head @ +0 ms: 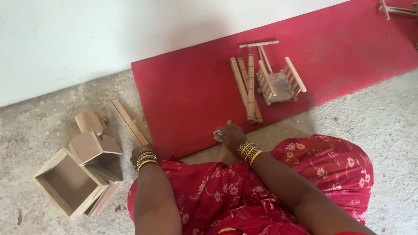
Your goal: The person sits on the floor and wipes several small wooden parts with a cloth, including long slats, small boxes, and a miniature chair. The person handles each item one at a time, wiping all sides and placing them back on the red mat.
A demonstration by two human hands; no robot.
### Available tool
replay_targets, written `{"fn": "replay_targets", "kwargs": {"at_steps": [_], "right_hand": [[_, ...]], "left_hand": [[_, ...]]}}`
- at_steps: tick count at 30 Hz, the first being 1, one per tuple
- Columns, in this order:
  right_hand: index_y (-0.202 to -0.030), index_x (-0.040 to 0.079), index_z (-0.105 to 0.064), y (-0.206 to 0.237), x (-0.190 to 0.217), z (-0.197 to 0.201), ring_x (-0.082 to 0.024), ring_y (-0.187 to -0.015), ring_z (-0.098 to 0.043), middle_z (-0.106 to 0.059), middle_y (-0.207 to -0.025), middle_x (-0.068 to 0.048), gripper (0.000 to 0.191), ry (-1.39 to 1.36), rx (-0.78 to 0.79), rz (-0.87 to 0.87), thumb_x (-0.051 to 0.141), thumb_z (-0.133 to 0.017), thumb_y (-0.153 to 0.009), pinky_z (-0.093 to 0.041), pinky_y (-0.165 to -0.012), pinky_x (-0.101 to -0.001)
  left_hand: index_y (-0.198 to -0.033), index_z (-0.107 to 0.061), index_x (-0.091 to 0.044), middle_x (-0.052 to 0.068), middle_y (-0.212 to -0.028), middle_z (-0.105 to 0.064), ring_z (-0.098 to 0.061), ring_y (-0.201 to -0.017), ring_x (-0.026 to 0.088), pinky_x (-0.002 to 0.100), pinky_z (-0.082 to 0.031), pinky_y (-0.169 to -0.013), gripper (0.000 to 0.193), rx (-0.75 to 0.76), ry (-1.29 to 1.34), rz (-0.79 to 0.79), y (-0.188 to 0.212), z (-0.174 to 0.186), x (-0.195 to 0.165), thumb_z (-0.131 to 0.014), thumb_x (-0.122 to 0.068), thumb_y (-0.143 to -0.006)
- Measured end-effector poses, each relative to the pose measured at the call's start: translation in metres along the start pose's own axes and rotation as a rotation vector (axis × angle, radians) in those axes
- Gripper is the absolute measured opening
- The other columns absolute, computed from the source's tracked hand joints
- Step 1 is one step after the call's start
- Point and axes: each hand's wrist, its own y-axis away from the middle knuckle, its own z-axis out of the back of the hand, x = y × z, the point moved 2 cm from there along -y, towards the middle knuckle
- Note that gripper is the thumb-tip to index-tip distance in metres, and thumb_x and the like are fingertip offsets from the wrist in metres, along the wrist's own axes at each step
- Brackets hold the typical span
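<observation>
The right hand [230,135] is pinching a small pale scrap [218,135] at the red mat's [187,95] near edge; the left hand [138,153], grip hidden, is resting by a long wooden strip [127,121] at ten o'clock. Firm, flat rubbing seems best. The small stick-built wooden chair [278,82] is sitting beyond, at one o'clock.

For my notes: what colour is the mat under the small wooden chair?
Red mat, clearest in the head view.

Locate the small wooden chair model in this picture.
In the head view, the small wooden chair model sits upper right on the red mat, just right of the bundle of wooden sticks.
</observation>
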Motion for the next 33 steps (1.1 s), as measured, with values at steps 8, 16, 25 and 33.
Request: {"fn": "replay_targets", "kwargs": {"at_steps": [8, 16, 25, 33], "right_hand": [[-0.121, 0.011, -0.065, -0.003, -0.046, 0.037, -0.033, -0.118, -0.058, -0.068, -0.118, -0.012, 0.036, 0.163, -0.101, -0.481, 0.038, -0.055, -0.099, -0.039, -0.104, -0.0552], [-0.105, 0.012, -0.073, 0.006, -0.057, 0.05, -0.038, -0.123, -0.054, -0.072, -0.111, -0.011, 0.028, 0.283, -0.228, -0.746, 0.027, -0.053, -0.092, -0.022, -0.107, -0.0722], [-0.105, 0.01, -0.072, 0.005, -0.035, 0.046, -0.035, -0.099, -0.068, -0.073, -0.1, -0.015, 0.027, -0.025, -0.197, -0.508, 0.025, -0.049, -0.104, -0.049, -0.094, -0.0511], [-0.119, 0.003, -0.065, 0.0, -0.041, 0.04, -0.035, -0.103, -0.069, -0.071, -0.111, -0.02, 0.033, -0.391, -0.109, -0.564, 0.025, -0.048, -0.103, -0.053, -0.092, -0.0477]], "left_hand": [[-0.134, -0.059, -0.003, 0.025, -0.138, -0.057, -0.058, -0.127, 0.042, 0.052, -0.049, -0.106, 0.058, -0.098, 0.093, -0.028, -0.002, -0.005, 0.001, -0.077, -0.029, -0.086], [-0.134, -0.056, -0.005, 0.023, -0.138, -0.054, -0.056, -0.126, 0.041, 0.051, -0.049, -0.103, 0.064, -0.111, 0.055, -0.025, 0.005, -0.001, 0.0, -0.081, -0.029, -0.082], [-0.126, -0.068, -0.002, 0.022, -0.128, -0.066, -0.066, -0.117, 0.035, 0.043, -0.054, -0.101, 0.06, -0.03, -0.036, -0.122, 0.033, 0.02, -0.005, -0.084, -0.035, -0.079], [-0.122, -0.069, 0.004, 0.021, -0.111, -0.074, -0.073, -0.097, 0.032, 0.041, -0.06, -0.088, 0.06, -0.073, 0.463, -0.13, 0.001, 0.021, -0.005, -0.084, -0.032, -0.076]]}}
